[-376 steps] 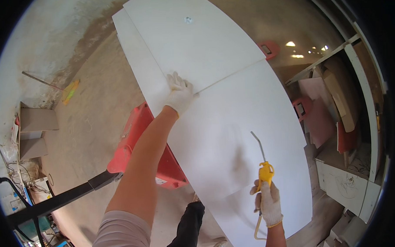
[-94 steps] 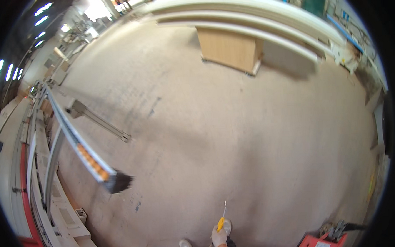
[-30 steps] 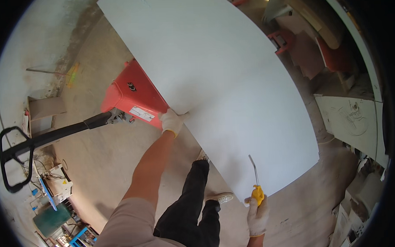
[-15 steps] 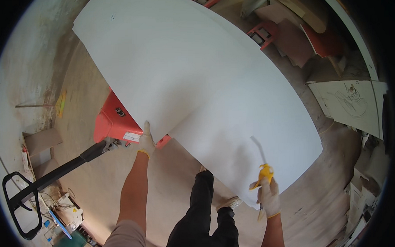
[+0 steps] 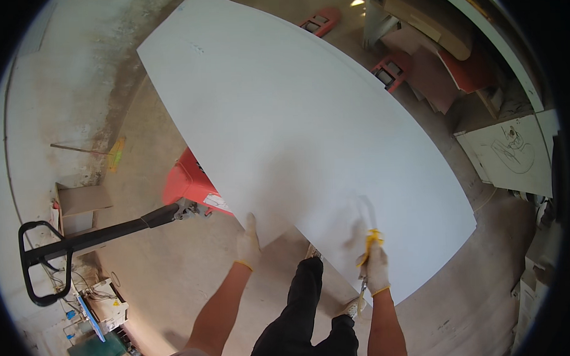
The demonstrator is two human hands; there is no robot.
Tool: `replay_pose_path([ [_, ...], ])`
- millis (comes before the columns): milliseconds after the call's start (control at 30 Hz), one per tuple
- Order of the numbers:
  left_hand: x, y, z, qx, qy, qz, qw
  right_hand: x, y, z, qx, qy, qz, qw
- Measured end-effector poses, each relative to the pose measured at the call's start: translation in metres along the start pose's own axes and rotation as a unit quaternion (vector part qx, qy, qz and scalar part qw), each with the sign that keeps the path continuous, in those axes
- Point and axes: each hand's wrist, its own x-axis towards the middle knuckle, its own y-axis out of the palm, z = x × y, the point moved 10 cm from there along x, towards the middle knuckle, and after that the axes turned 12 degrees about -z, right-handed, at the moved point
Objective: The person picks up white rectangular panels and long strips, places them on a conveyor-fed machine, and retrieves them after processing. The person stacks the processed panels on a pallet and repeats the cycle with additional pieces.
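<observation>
A large white sheet (image 5: 333, 132) stretches across the middle, with faint shadows on its smooth face. At its near left edge is my left hand (image 5: 247, 243), in a pale glove with a yellow cuff; the thumb lies along the top and the other fingers are hidden, closed about the edge. My right hand (image 5: 377, 267), gloved the same way, grips a yellow air blow gun (image 5: 373, 236). The gun's thin bent grey nozzle (image 5: 366, 208) points away from me over the sheet's near right part. A hose (image 5: 361, 299) hangs below that hand.
Beneath the sheet stands a red pallet truck (image 5: 187, 176), its black handle (image 5: 46, 261) reaching left and its fork tips (image 5: 391, 71) showing beyond the far edge. Boards (image 5: 460, 65) lean at the right. A stained wall (image 5: 75, 91) and a cluttered bench (image 5: 107, 303) are at left.
My view has shifted, so the sheet and pallet truck sit lower and further right. My left hand stays at the sheet's edge. The blow gun has moved slightly left over the sheet.
</observation>
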Motion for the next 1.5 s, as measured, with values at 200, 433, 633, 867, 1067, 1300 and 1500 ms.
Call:
replay_pose_path([
  [200, -0.108, 0.067, 0.046, -0.140, -0.001, 0.011, 0.990, -0.019, -0.105, -0.003, 0.071, -0.049, -0.049, 0.995],
  [433, -0.250, 0.221, 0.113, 0.162, 0.312, 0.101, 0.931, -0.048, -0.173, 0.037, 0.042, -0.130, -0.046, 0.990],
  [633, -0.357, 0.320, 0.205, 0.059, 0.159, 0.226, 0.959, -0.061, -0.201, -0.007, -0.112, -0.257, 0.059, 0.958],
  [867, -0.396, 0.338, 0.219, -0.208, -0.009, 0.232, 0.950, 0.015, -0.443, -0.181, 0.080, -0.078, -0.339, 0.934],
  [1067, -0.391, 0.307, 0.193, 0.149, 0.202, 0.224, 0.942, 0.104, -0.486, -0.355, 0.196, 0.041, -0.291, 0.936],
  [1300, -0.273, 0.255, 0.203, -0.133, -0.049, 0.206, 0.968, 0.140, -0.472, -0.344, 0.095, -0.025, -0.306, 0.947],
  [1500, -0.206, 0.207, 0.153, -0.322, -0.184, 0.209, 0.905, 0.146, -0.477, -0.278, 0.127, -0.018, -0.329, 0.936],
])
